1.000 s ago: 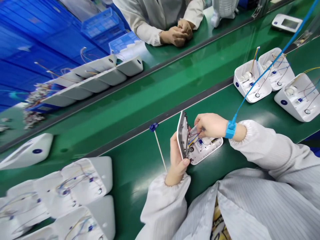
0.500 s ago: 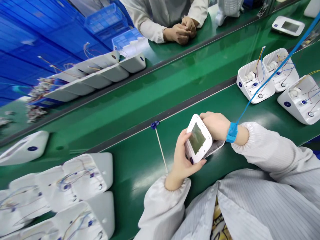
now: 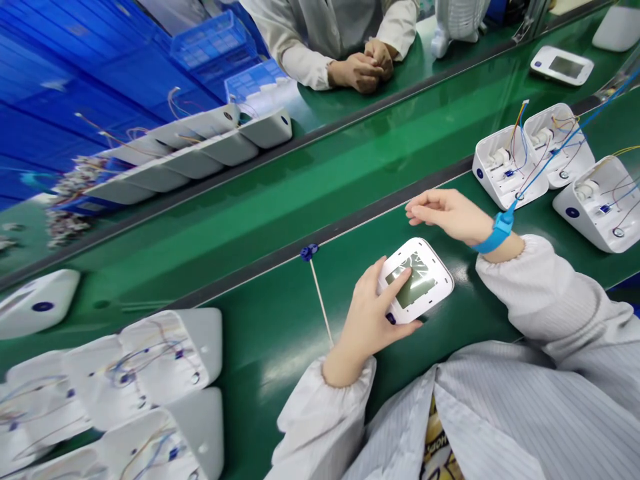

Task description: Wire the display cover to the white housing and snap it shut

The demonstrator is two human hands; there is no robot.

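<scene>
One white device (image 3: 441, 275) lies on the green bench (image 3: 265, 333), my half-open left hand (image 3: 367, 317) gripping one edge. Stiff, probably light; its rim suits fingers better than the glossy screen (image 3: 421, 283). My right hand (image 3: 453, 215), loosely curled, looks empty.

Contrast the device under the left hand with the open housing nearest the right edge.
The device shows a screened front; the housing is open, baring a white cylinder inside. The left hand grips the device; no hand touches the housing. Both are white with rounded corners.
</scene>
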